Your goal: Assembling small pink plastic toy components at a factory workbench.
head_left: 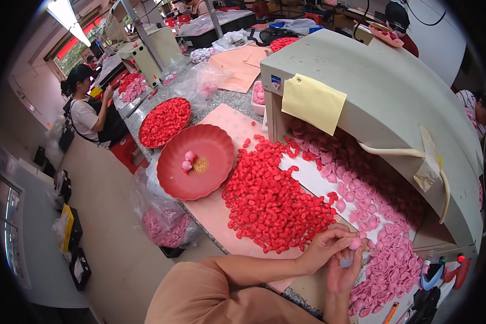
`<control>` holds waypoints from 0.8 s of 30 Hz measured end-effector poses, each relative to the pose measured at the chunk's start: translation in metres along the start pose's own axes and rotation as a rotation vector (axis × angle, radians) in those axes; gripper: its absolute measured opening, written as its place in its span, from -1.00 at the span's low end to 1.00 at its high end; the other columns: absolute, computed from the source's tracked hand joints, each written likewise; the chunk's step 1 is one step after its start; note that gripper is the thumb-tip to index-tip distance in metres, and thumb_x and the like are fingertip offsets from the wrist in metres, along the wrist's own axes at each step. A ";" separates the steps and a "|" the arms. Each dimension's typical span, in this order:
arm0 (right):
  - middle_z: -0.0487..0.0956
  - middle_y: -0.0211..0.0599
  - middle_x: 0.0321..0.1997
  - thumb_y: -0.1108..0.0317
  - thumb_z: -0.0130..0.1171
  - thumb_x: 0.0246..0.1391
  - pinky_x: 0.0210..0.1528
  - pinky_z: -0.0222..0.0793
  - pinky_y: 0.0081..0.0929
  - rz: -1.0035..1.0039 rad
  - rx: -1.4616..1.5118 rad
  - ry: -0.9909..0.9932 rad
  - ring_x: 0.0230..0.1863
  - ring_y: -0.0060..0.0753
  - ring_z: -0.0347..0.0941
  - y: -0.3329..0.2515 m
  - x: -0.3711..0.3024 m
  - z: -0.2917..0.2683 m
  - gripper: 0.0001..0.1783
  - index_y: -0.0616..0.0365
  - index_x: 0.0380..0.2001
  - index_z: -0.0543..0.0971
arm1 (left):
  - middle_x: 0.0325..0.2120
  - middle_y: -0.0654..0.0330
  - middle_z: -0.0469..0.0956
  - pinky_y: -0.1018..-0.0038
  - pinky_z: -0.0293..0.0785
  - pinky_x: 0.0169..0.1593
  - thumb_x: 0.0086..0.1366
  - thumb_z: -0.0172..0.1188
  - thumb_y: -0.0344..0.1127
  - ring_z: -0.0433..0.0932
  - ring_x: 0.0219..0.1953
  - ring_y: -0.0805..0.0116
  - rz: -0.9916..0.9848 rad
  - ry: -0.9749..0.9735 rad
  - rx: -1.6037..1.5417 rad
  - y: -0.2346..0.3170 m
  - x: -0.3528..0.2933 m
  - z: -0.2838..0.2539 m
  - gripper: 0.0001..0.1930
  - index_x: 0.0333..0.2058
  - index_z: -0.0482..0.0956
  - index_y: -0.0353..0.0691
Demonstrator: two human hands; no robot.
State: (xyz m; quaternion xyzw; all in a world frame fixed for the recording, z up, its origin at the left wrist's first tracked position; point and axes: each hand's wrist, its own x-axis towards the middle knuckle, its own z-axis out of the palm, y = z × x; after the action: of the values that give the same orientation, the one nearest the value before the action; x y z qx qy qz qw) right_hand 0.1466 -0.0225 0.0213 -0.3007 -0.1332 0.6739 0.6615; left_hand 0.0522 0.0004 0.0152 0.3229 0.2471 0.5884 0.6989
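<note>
Close together at the right front, my two hands meet around a small round pink piece [355,243]. My left hand [326,248] pinches it between thumb and fingers. Palm up, my right hand [344,278] has its fingers curled against the piece's other side; a pale, whitish bit shows at its thumb, too small to name. Beside my right hand spreads a heap of thin pink cup-shaped pieces [391,264]. Just beyond my left hand lies a big pile of small glossy red pieces [270,200].
A scalloped red plate [210,170] carries a few pink-and-red pieces; behind it sits a full red bowl [166,121]. A grey curved housing [362,70] with a yellow paper [313,102] overhangs the right. Bagged pink pieces [164,227] stand low left. A co-worker [86,113] sits far left.
</note>
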 end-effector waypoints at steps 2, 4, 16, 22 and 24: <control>0.35 -0.50 -0.05 0.25 0.00 0.14 -0.20 0.22 -0.62 0.007 0.016 -0.034 -0.32 -0.68 0.20 0.000 0.000 0.000 -0.66 0.06 -0.03 0.30 | -0.26 0.30 0.33 0.72 0.35 -0.40 0.28 0.03 -0.33 0.41 -0.43 0.60 0.041 0.000 0.004 -0.002 0.000 -0.002 -0.79 -0.17 0.49 -0.27; 0.35 -0.50 -0.04 0.25 0.00 0.14 -0.19 0.23 -0.61 0.003 0.019 -0.013 -0.31 -0.68 0.21 0.000 0.001 -0.002 -0.66 0.05 -0.03 0.30 | -0.24 0.27 0.36 0.69 0.37 -0.38 0.27 0.05 -0.35 0.43 -0.43 0.57 -0.006 -0.012 -0.010 0.000 0.002 -0.002 -0.81 -0.18 0.49 -0.28; 0.40 -0.50 -0.15 0.28 0.07 0.11 -0.22 0.25 -0.63 -0.119 -0.281 0.031 -0.23 -0.66 0.30 -0.010 0.003 0.005 -0.57 0.05 0.05 0.30 | -0.10 0.23 0.28 0.59 0.42 -0.21 0.24 0.08 -0.43 0.44 -0.27 0.52 0.002 -0.183 0.178 0.003 0.011 -0.012 -0.67 0.00 0.37 -0.28; 0.47 -0.38 -0.25 0.42 0.14 0.03 -0.31 0.29 -0.70 -0.221 -0.469 -0.068 -0.34 -0.63 0.35 -0.016 0.010 -0.008 -0.66 0.28 -0.11 0.41 | -0.16 0.24 0.34 0.53 0.42 -0.10 0.20 0.07 -0.54 0.41 -0.11 0.44 0.031 -0.225 0.167 0.014 0.011 -0.010 -0.70 -0.05 0.41 -0.28; 0.48 -0.37 -0.25 0.38 0.16 0.02 -0.32 0.29 -0.69 -0.230 -0.454 -0.118 -0.34 -0.63 0.35 -0.015 0.009 -0.009 -0.64 0.27 -0.11 0.41 | -0.15 0.22 0.33 0.52 0.42 -0.09 0.21 0.07 -0.54 0.41 -0.11 0.43 0.060 -0.199 0.177 0.012 0.009 -0.009 -0.71 -0.07 0.41 -0.29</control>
State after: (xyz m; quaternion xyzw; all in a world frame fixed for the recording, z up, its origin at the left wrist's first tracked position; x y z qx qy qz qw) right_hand 0.1643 -0.0143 0.0205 -0.3845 -0.3525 0.5637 0.6404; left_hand 0.0390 0.0115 0.0181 0.4472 0.2176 0.5502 0.6707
